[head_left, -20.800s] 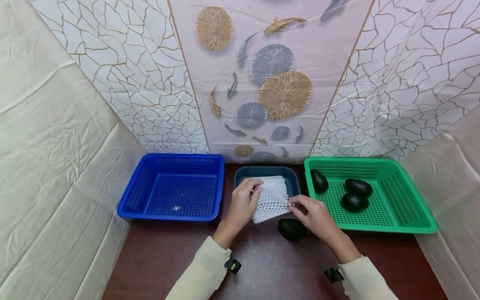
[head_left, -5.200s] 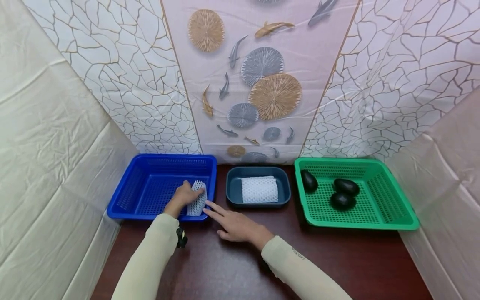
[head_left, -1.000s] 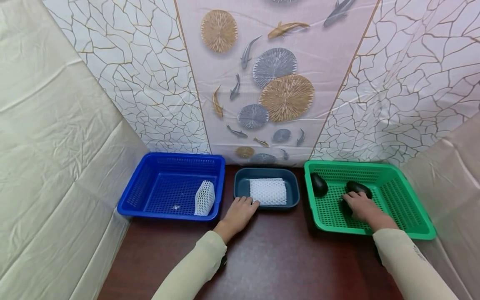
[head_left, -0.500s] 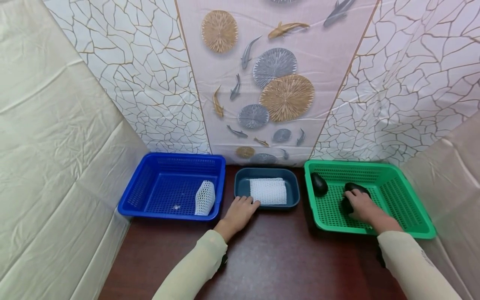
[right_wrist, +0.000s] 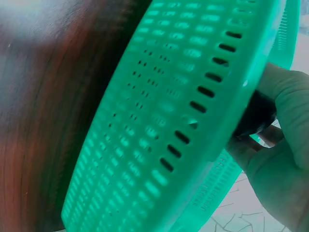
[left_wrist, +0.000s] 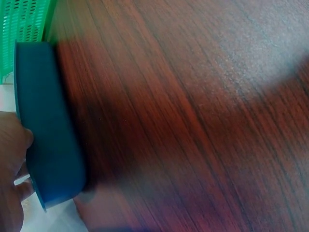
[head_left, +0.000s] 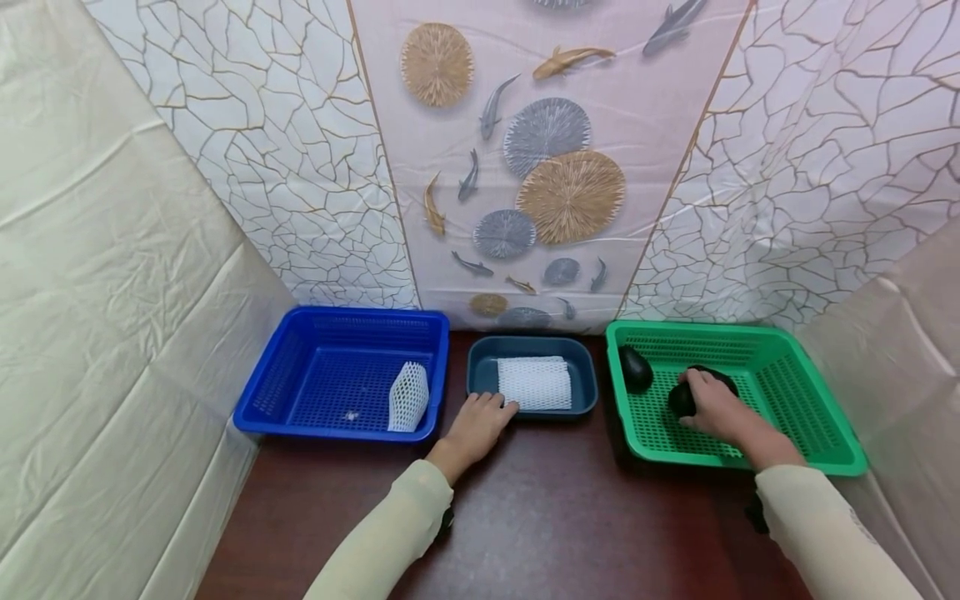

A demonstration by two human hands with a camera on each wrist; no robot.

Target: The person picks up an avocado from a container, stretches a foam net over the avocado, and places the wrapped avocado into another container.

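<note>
patterned wall cloth [head_left: 558, 275] with printed koi and lily pads backs a dark wooden table [head_left: 517, 517] in the head view. a blue basket [head_left: 300, 432] stands at left, a teal tray [head_left: 588, 400] in the middle, a green basket [head_left: 780, 462] at right. the left hand [head_left: 476, 425] holds the tray's near rim, just beside the folded white foam nets [head_left: 535, 383]. the right hand [head_left: 716, 408] is inside the green basket, fingers curled round one dark avocado [head_left: 681, 402]; another avocado [head_left: 724, 377] lies right behind that hand and a third [head_left: 636, 371] near the basket's left wall. one foam sleeve [head_left: 409, 400] stands in the blue basket; what it contains, i can't make out.

left wrist view: the thumb tip meets the tray's outer wall while other fingers go over the rim.

right wrist view: past the green basket's slotted side, the avocado sits dark between thumb and fingers.

i'd judge the step in hand to be picking out a fruit. next, it seems, calls for keeping that grasp, easing clear of the neighbouring avocado, and lifting over the near rim without knocking it.
</note>
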